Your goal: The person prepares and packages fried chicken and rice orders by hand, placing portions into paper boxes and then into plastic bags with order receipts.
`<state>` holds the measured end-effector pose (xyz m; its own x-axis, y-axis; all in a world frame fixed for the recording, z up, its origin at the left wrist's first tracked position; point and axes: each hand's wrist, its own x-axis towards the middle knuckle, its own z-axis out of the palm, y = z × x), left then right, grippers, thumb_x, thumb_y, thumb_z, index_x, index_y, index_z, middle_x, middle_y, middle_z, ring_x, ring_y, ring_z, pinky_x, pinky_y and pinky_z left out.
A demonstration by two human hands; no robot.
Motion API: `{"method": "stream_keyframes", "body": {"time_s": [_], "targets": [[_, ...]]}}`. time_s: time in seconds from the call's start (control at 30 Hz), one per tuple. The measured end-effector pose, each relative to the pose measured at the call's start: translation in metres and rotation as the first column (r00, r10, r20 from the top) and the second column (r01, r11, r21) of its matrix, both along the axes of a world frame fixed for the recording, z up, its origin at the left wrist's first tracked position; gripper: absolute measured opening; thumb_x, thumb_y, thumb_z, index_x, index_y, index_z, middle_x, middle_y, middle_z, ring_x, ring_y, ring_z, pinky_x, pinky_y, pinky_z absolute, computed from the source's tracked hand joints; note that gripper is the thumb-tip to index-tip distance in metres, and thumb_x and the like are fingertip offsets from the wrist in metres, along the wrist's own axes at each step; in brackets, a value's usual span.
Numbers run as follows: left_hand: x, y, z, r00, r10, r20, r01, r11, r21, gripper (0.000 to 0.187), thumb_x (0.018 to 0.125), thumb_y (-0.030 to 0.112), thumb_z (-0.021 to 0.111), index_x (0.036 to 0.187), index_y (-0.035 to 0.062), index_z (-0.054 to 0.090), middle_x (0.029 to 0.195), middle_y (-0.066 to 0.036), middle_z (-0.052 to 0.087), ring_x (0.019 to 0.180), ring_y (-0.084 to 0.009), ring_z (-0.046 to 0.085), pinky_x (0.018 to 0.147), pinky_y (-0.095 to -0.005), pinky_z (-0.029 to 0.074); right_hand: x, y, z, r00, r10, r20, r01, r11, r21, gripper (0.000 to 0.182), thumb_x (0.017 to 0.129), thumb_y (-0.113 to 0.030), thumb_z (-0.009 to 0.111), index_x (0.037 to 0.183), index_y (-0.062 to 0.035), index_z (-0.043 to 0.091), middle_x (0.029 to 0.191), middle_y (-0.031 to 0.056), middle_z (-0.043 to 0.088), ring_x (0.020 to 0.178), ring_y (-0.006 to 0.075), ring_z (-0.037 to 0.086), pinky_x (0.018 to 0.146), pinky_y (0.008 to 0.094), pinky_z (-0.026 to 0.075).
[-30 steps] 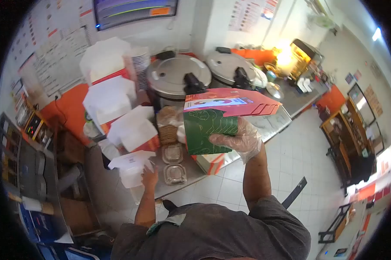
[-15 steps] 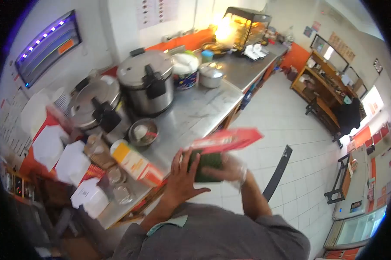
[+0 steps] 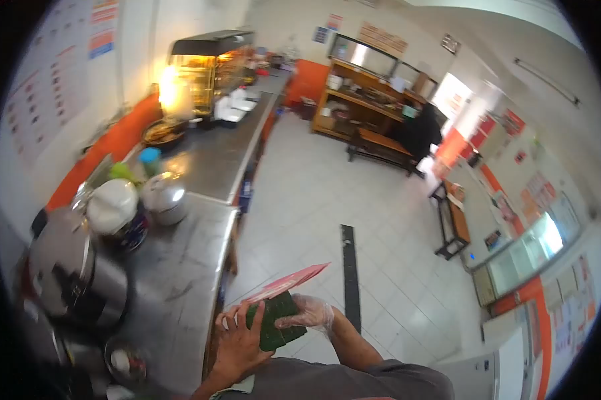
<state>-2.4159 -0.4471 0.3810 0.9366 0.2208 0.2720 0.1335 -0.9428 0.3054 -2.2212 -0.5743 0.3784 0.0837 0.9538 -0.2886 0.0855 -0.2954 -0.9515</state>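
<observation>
In the head view, at the lower middle, a dark green rectangular leaf-like stack (image 3: 277, 330) with layered edges is between my hands. Bare, my left hand (image 3: 239, 341) grips its left side, the thumb across its face. My right hand (image 3: 310, 313), in a clear plastic glove, closes on its right side with the thumb over the front. Just behind the stack rises a flat red-and-white packet (image 3: 290, 280), tilted up to the right. Which fingers touch the packet is hidden.
A steel counter (image 3: 190, 267) runs along the left, bearing a large pressure cooker (image 3: 80, 267), a lidded pot (image 3: 165, 199), a bowl (image 3: 124, 360) and a lit food warmer (image 3: 204, 73). Tiled floor (image 3: 294, 200) lies ahead. A bench (image 3: 380, 148) stands beside a person in black (image 3: 420, 133).
My view has swung right and up, so the counter has shifted left. Both hands keep the green stack and red packet in front of me; the right hand is now less blurred.
</observation>
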Motion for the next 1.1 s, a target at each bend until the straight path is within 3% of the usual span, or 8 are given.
{"method": "stream_keyframes", "body": {"time_s": [0.27, 0.33, 0.47, 0.53, 0.63, 0.77, 0.9, 1.1], "targets": [[0.172, 0.073, 0.011, 0.917, -0.396, -0.036, 0.398, 0.916, 0.049, 0.094, 0.059, 0.048, 0.075, 0.138, 0.0108, 0.041, 0.131, -0.014, 0.036, 0.123, -0.032, 0.032, 0.099, -0.0527, 0.022, 0.109, -0.004, 0.007, 0.855, -0.518, 0.019, 0.518, 0.855, 0.039, 0.047, 0.081, -0.025, 0.074, 0.118, 0.0001, 0.058, 0.104, 0.0103, 0.066, 0.097, 0.0168, 0.058, 0.084, 0.032, 0.046], [0.217, 0.077, 0.003, 0.856, -0.517, -0.027, 0.517, 0.855, 0.047, 0.096, 0.06, 0.05, 0.075, 0.139, 0.0105, 0.038, 0.133, -0.015, 0.036, 0.122, -0.0331, 0.033, 0.099, -0.0537, 0.022, 0.126, -0.014, -0.007, 0.685, -0.686, -0.245, 0.713, 0.7, 0.033, 0.048, 0.08, -0.019, 0.075, 0.118, 0.002, 0.058, 0.108, 0.0101, 0.065, 0.101, 0.018, 0.057, 0.087, 0.0327, 0.045], [0.31, 0.086, -0.011, 0.798, -0.602, -0.002, 0.602, 0.798, -0.024, 0.096, 0.06, 0.052, 0.075, 0.141, 0.017, 0.037, 0.135, -0.018, 0.035, 0.123, -0.0352, 0.035, 0.099, -0.0548, 0.023, 0.199, -0.04, -0.014, 0.646, -0.761, -0.065, 0.759, 0.649, -0.049, 0.051, 0.074, -0.005, 0.075, 0.12, 0.0036, 0.056, 0.107, 0.0087, 0.065, 0.099, 0.0174, 0.059, 0.087, 0.0308, 0.047], [0.354, 0.108, -0.007, 0.812, -0.573, -0.11, 0.573, 0.819, -0.033, 0.09, 0.063, 0.048, 0.075, 0.142, 0.0268, 0.037, 0.137, -0.02, 0.034, 0.124, -0.0367, 0.036, 0.099, -0.0551, 0.025, 0.247, -0.07, -0.047, 0.342, -0.924, -0.173, 0.936, 0.352, -0.03, 0.047, 0.07, -0.005, 0.074, 0.115, 0.0015, 0.059, 0.101, 0.007, 0.065, 0.091, 0.017, 0.061, 0.083, 0.0319, 0.049], [0.426, 0.175, -0.048, 0.914, -0.364, 0.177, 0.401, 0.872, -0.282, 0.086, 0.065, 0.047, 0.075, 0.14, 0.0276, 0.037, 0.136, -0.026, 0.034, 0.126, -0.0418, 0.034, 0.098, -0.0576, 0.027, 0.328, -0.072, -0.026, 0.031, -0.99, -0.138, 0.995, 0.017, 0.098, 0.049, 0.071, -0.012, 0.071, 0.117, -0.0007, 0.057, 0.103, 0.0073, 0.064, 0.088, 0.0196, 0.063, 0.077, 0.0337, 0.051], [0.489, 0.277, -0.106, 0.946, 0.201, 0.256, -0.058, 0.878, -0.475, 0.083, 0.064, 0.038, 0.083, 0.132, 0.0149, 0.042, 0.132, -0.025, 0.035, 0.123, -0.0427, 0.038, 0.103, -0.0478, 0.035, 0.462, -0.012, 0.004, 0.31, -0.951, -0.001, 0.927, 0.302, 0.224, 0.043, 0.074, -0.012, 0.075, 0.112, 0.0004, 0.059, 0.101, 0.0074, 0.063, 0.089, 0.0182, 0.06, 0.08, 0.0319, 0.049], [0.497, 0.358, -0.19, 0.672, 0.693, 0.259, -0.512, 0.688, -0.514, 0.069, 0.066, 0.029, 0.084, 0.114, 0.0014, 0.043, 0.124, -0.023, 0.04, 0.118, -0.038, 0.042, 0.101, -0.043, 0.035, 0.547, 0.092, 0.006, 0.538, -0.827, 0.167, 0.82, 0.558, 0.124, 0.038, 0.075, -0.012, 0.075, 0.108, 0.0008, 0.061, 0.098, 0.0065, 0.064, 0.088, 0.0171, 0.059, 0.08, 0.0315, 0.048], [0.456, 0.442, -0.284, 0.386, 0.919, 0.084, -0.634, 0.33, -0.699, 0.073, 0.061, 0.022, 0.087, 0.114, 0.001, 0.041, 0.114, -0.02, 0.044, 0.112, -0.0369, 0.043, 0.097, -0.0444, 0.035, 0.591, 0.258, -0.012, 0.756, -0.649, 0.08, 0.645, 0.761, 0.07, 0.036, 0.078, -0.016, 0.074, 0.108, 0.0009, 0.062, 0.098, 0.0073, 0.065, 0.089, 0.0178, 0.06, 0.082, 0.033, 0.048]]}}
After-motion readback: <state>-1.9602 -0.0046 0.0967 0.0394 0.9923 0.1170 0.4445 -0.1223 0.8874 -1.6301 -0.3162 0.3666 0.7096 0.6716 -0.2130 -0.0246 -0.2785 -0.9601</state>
